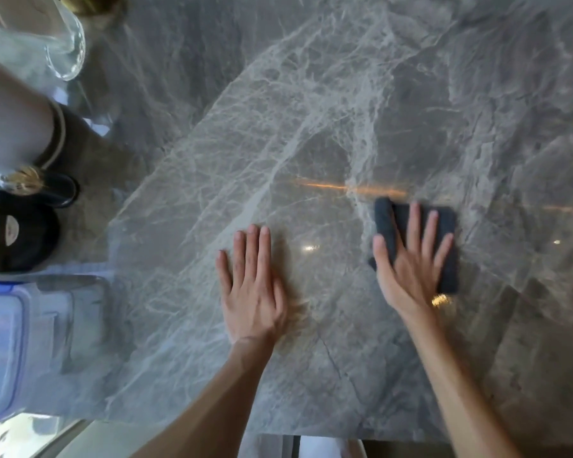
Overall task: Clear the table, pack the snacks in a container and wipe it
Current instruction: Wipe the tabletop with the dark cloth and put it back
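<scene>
Right hand is flat on top of the cloth, palm down, fingers straight and fanned apart, thumb out over the cloth's left edge, and the whole hand is blurred. Left hand lies well to the left of the cloth, palm down too, four fingers straight and close together, thumb held apart. Both wrists are straight. The bare right forearm and left forearm reach in from the near side of the cloth.

Glossy marble table, matt cloth
</scene>
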